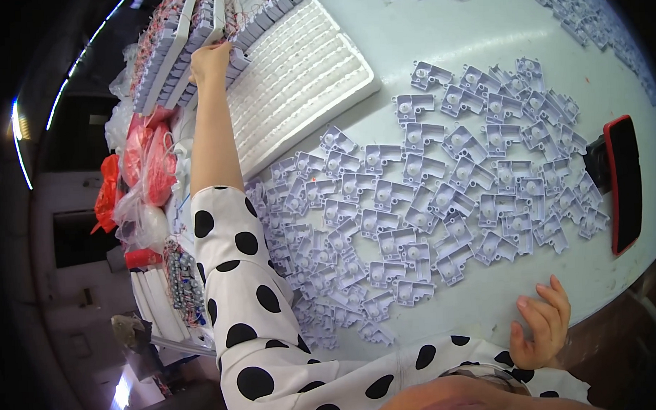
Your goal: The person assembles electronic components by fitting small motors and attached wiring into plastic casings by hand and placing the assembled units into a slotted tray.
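Observation:
My left hand (211,63) is stretched far out to the back left, at the stacked white foam trays. Its fingers are closed at a small grey box-shaped part (238,60), partly hidden by the hand, beside rows of similar grey parts with thin red wires (260,23). Below them is a white foam tray (301,68) with rows of bare slots. My right hand (542,324) is raised over the near right edge of the table, its fingers loosely bent and apart, holding nothing. Many pale grey plastic housings (413,169) are spread over the table between my hands.
A red-edged phone or tablet (623,184) stands on a dark support at the right of the white table (483,315). More housings (589,15) lie at the far right. Red and clear plastic bags (149,160) and a cluster of small metallic parts (184,279) sit at the left.

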`<state>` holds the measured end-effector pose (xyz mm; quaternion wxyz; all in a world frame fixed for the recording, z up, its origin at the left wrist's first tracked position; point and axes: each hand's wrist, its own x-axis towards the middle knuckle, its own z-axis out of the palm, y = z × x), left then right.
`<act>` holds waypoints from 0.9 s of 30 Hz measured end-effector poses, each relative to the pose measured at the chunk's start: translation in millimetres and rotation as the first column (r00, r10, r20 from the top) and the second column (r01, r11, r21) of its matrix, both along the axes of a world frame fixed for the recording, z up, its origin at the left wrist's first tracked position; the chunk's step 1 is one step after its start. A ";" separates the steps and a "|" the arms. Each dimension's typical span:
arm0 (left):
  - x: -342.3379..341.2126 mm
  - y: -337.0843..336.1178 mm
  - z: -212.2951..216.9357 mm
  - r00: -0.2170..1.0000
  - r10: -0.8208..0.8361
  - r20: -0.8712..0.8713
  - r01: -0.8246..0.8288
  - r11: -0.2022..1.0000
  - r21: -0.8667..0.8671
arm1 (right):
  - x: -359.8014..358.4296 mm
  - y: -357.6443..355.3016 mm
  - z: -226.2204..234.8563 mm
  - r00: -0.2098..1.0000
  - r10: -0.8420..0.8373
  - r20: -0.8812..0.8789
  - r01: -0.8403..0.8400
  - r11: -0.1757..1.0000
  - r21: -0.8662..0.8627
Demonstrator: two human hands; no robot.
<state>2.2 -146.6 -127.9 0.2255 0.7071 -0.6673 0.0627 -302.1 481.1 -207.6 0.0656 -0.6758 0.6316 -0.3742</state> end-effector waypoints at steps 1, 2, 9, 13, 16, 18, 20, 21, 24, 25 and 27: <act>0.0 1.1 3.4 0.999 -0.003 -0.036 0.003 1.000 -0.010 | -0.2 -0.1 -0.1 1.000 0.006 0.004 -0.006 1.000 -0.013; 1.3 3.9 6.1 0.999 -0.004 -0.032 0.004 1.000 -0.013 | -1.0 -0.7 -0.5 1.000 0.005 0.008 -0.005 1.000 -0.017; 16.9 35.6 30.2 0.991 -0.034 -0.133 0.030 0.999 -0.029 | -4.3 0.9 3.8 0.998 0.055 0.035 -0.054 0.998 -0.028; 38.9 95.9 48.0 0.933 -0.179 -0.312 0.153 0.982 -0.108 | -1.8 -0.8 5.9 0.996 0.061 0.061 -0.057 0.996 -0.068; 58.3 160.0 58.2 0.899 -0.249 -0.359 0.224 0.968 -0.109 | 1.4 -4.9 2.9 0.995 0.054 0.085 -0.046 0.994 -0.098; 66.1 225.4 64.7 0.870 -0.282 -0.405 0.259 0.960 -0.111 | 2.5 -7.2 5.0 0.996 0.030 0.085 -0.020 0.992 -0.122; 63.4 307.6 77.0 0.866 -0.361 -0.347 0.343 0.932 -0.114 | 4.7 -10.0 6.7 0.997 0.002 0.076 0.009 0.988 -0.152; 72.1 344.5 73.7 0.871 -0.332 -0.363 0.319 0.943 -0.099 | 6.7 -11.8 8.2 0.998 0.003 0.069 0.008 0.987 -0.158; 86.1 442.0 51.0 0.768 -0.297 -0.567 0.288 0.951 -0.108 | 11.1 -14.7 6.6 1.000 0.010 0.008 -0.008 0.985 -0.170; 88.6 472.2 34.1 0.713 -0.298 -0.634 0.281 0.951 -0.130 | 11.7 -14.1 7.4 1.000 0.012 -0.023 -0.016 0.986 -0.169; 86.6 528.2 0.1 0.683 -0.299 -0.666 0.219 0.954 -0.203 | 14.0 -14.6 3.7 0.998 0.035 -0.050 -0.043 0.984 -0.174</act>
